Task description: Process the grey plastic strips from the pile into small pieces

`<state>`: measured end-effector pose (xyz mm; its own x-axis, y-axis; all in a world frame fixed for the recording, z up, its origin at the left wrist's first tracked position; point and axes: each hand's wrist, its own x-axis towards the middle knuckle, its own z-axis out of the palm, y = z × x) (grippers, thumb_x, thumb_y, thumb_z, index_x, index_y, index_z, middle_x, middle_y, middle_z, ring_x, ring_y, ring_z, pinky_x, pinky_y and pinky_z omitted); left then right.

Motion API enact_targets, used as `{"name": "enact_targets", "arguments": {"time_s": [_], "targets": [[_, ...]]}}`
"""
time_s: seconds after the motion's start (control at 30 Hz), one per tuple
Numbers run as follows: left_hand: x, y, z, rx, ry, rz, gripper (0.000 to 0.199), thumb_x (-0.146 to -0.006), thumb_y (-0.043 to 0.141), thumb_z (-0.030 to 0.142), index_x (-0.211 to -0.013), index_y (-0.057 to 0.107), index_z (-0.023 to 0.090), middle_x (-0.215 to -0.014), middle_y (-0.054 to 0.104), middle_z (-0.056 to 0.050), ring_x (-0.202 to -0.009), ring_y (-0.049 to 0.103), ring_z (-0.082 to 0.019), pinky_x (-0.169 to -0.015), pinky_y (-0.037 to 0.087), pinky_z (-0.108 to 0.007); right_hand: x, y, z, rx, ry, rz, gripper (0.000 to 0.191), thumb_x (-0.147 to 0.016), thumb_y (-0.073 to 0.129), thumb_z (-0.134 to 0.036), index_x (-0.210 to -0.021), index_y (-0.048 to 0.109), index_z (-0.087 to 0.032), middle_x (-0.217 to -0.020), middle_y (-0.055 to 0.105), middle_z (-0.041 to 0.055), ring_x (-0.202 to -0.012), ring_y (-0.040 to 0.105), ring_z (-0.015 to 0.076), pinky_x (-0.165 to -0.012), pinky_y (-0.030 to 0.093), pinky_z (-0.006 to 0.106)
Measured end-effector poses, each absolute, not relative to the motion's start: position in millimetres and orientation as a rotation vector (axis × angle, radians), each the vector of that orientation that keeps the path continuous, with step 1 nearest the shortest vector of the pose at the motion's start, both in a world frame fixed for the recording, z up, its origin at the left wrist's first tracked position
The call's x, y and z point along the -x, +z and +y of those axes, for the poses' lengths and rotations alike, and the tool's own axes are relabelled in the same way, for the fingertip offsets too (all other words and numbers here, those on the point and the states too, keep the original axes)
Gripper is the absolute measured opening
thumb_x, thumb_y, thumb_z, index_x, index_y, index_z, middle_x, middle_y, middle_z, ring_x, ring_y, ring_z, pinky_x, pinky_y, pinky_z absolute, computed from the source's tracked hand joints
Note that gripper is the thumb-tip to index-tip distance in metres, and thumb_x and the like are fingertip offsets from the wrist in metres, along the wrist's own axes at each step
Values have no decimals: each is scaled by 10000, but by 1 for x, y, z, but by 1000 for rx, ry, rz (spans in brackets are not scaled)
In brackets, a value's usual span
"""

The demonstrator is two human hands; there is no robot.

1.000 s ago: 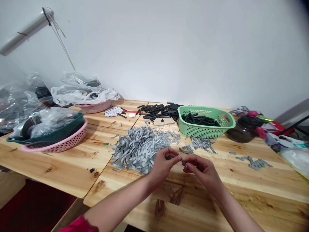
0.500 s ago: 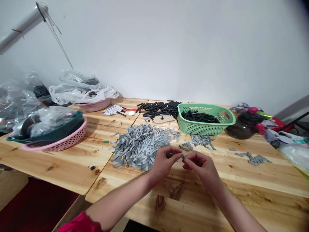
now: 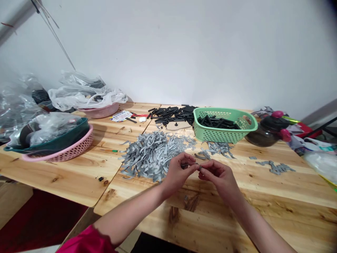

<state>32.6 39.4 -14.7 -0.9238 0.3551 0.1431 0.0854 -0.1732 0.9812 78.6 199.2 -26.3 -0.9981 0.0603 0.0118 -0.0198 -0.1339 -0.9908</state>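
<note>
My left hand (image 3: 180,171) and my right hand (image 3: 217,174) meet fingertip to fingertip above the table, just right of a heap of grey strips (image 3: 147,154). Both are closed in a pinch on one small dark grey piece (image 3: 200,168), mostly covered by the fingers; its exact kind is too small to make out. Something dark also shows inside the curl of my left fingers. Beyond the hands lie a smaller scatter of grey strips (image 3: 219,149) and a green basket (image 3: 223,135) holding black rods (image 3: 217,122).
More black rods (image 3: 173,114) lie by the wall. Short grey pieces (image 3: 276,167) are spread at the right, near a dark glass pot (image 3: 265,135). On the left stand a pink basket (image 3: 76,149) with a teal tray (image 3: 59,136) in it, and plastic bags (image 3: 86,95).
The view has shifted slightly, so the table items sit a little higher in the picture. My fingertips have drawn closer together around the small piece, covering more of it.
</note>
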Motion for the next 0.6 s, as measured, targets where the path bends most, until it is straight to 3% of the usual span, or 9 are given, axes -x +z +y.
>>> {"name": "enact_targets", "arguments": {"time_s": [0.1,0.27,0.4,0.6], "targets": [[-34,-13,40,-521,2217,1969,225,-733,769,269,-811,606,135,-755,635,-14,-651,567,-91,-592,400,-191,-80,-25,198,26,2279,-2006,202,-739,794,-337,-797,706,-165,-726,667,15,-660,642,100,-663,580,210],[-38,-15,38,-721,2142,2263,128,-790,715,254,-803,649,146,-805,630,-17,-491,374,-29,-463,290,-182,-82,-22,196,46,2259,-1949,184,-731,799,-316,-796,712,-168,-730,679,16,-666,656,110,-674,598,225],[-42,-17,38,-1013,2074,2472,75,-814,682,215,-848,734,172,-843,680,-53,-518,426,-55,-480,344,-196,-85,-21,197,38,2246,-1944,171,-743,791,-308,-797,709,-168,-743,689,20,-665,660,113,-686,610,241],[-43,-14,38,-981,2049,2446,104,-808,694,250,-853,736,166,-820,688,-48,-502,417,-49,-473,333,-195,-87,-20,195,-31,2217,-1953,156,-781,760,-301,-862,716,-175,-778,700,31,-712,676,129,-729,617,262]]}}
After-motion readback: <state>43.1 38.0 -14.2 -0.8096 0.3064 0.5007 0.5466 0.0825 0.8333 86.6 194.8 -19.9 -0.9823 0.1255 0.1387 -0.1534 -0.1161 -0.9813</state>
